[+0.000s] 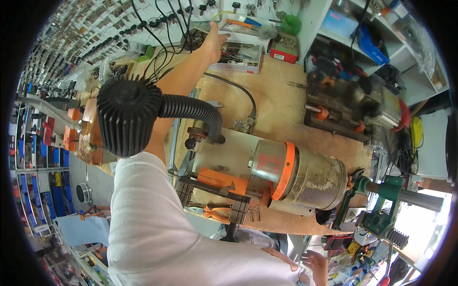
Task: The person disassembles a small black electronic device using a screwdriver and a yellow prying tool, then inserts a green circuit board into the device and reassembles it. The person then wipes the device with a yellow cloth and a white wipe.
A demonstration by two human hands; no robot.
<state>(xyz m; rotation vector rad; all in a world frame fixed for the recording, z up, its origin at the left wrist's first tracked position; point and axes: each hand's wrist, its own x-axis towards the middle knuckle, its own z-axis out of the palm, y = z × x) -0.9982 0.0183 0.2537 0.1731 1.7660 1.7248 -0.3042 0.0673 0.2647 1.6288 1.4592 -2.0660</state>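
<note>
My left hand (216,44) reaches to the back of the bench, its fingers apart with nothing seen in them. It is beside a clear-sided tray (260,62) of small metal parts and keys, just below a white tray (234,28) holding an orange-handled tool (238,23) and a grey brush-like tuft (268,31). At the lower right, close to my shirt, my right hand (315,263) shows spread fingers and holds nothing visible. A key-cutting machine (319,183) with a worn metal motor housing and orange parts stands on the bench between my hands.
A black ribbed lamp head (128,117) on a flexible neck hides part of my left arm. A second machine (334,109) and a green lever press (381,209) stand right. Orange-handled pliers (217,213) lie near the front edge; a red box (285,47) sits at the back.
</note>
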